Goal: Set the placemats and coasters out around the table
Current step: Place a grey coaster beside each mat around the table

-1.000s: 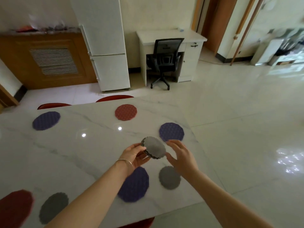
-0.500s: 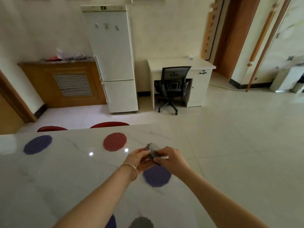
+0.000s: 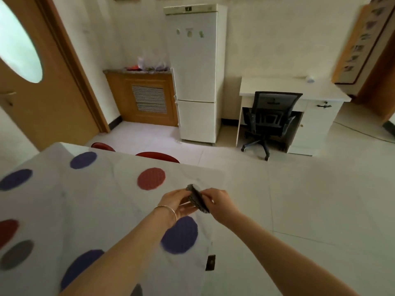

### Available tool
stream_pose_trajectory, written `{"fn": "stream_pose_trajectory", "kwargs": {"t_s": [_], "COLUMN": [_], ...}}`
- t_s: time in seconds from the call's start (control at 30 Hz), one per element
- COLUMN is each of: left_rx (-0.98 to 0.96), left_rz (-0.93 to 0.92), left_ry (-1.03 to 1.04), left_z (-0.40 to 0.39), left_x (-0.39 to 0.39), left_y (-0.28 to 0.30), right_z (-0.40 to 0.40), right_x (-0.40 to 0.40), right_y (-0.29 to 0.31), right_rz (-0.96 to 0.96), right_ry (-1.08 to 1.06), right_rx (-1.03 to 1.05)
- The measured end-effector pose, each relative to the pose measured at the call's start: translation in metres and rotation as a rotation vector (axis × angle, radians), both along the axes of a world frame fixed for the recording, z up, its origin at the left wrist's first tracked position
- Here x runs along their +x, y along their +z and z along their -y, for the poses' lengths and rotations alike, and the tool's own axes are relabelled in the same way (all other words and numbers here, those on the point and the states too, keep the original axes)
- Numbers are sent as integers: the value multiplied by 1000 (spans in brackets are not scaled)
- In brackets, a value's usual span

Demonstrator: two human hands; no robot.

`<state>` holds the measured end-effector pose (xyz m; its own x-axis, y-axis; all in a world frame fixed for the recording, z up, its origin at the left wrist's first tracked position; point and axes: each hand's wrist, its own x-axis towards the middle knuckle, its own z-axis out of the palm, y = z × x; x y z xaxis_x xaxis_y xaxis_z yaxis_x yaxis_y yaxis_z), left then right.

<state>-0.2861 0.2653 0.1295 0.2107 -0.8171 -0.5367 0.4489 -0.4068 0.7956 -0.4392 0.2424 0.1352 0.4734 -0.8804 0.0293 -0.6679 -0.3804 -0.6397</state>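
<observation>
A small stack of dark grey coasters [image 3: 197,198] is held on edge between my left hand [image 3: 178,202] and my right hand [image 3: 221,202], above the far right part of the white marble table [image 3: 89,206]. Round mats lie on the table: a red one [image 3: 151,178] just beyond my hands, a purple one [image 3: 180,235] under my left wrist, purple ones at the far left [image 3: 83,160] [image 3: 16,179], a purple one [image 3: 79,267] partly hidden by my left forearm, and a red [image 3: 7,231] and grey [image 3: 17,254] pair at the left edge.
Two red chair backs [image 3: 157,157] [image 3: 103,146] stand at the table's far side. Beyond are a white fridge [image 3: 195,77], a wooden cabinet [image 3: 142,97], a white desk [image 3: 295,88] with a black office chair [image 3: 270,118], and a wooden door [image 3: 32,82] at left.
My view has tilted up and swung left, so the table's left end now shows. My hands have closed together on the grey coasters, which turned from flat to on edge.
</observation>
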Motion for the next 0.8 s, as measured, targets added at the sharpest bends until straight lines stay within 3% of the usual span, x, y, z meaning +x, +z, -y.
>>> {"fn": "stream_pose_trajectory", "kwargs": {"t_s": [0.4, 0.57, 0.8], "left_rx": [-53, 14, 83], "left_rz": [-86, -130, -124], "left_ry": [180, 364, 601], "left_z": [80, 120, 117], "left_x": [59, 102, 155], "left_y": [-38, -68, -86], "right_z": [105, 174, 234], "right_x": [66, 113, 157], "right_y": [-5, -24, -64], "right_rz": [-157, -207, -244], "right_ry": [193, 248, 404], "right_rx": [-5, 39, 44]}}
